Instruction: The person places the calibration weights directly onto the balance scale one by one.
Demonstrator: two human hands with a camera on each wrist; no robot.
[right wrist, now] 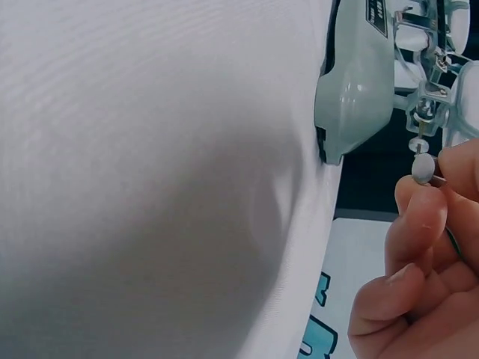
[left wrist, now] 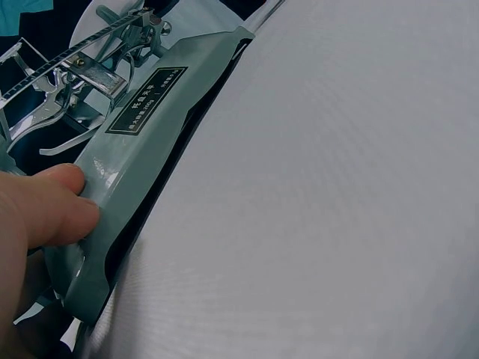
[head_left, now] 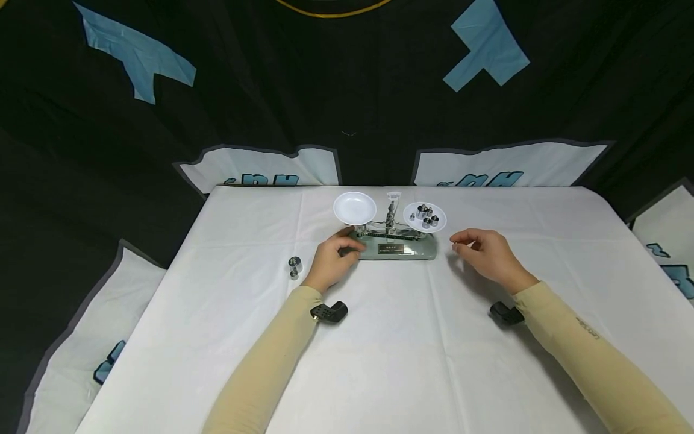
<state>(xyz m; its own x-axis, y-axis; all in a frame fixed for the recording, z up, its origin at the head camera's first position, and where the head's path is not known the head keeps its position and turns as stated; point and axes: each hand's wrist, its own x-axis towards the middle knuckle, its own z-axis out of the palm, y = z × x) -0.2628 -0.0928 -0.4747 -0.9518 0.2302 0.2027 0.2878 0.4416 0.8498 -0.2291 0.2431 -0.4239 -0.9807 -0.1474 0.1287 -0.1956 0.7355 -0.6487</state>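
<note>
A grey-green balance scale (head_left: pixel 398 247) stands on the table, with a bare white left pan (head_left: pixel 355 208) and a white right pan (head_left: pixel 441 220) carrying several small metal weights (head_left: pixel 426 222). My left hand (head_left: pixel 332 259) grips the left end of its base, fingertips (left wrist: pixel 78 222) on the painted face; part of this hand is out of the left wrist view. To the right of the scale, my right hand (head_left: pixel 490 256) is raised above the cloth. Between thumb and fingers it pinches a small weight (right wrist: pixel 423 169), of which mainly a round flat face shows.
Two more metal weights (head_left: pixel 294 263) stand on the white cloth (head_left: pixel 379 349) left of my left hand. A black curtain (head_left: pixel 347 90) with blue patches hangs behind the table's far edge.
</note>
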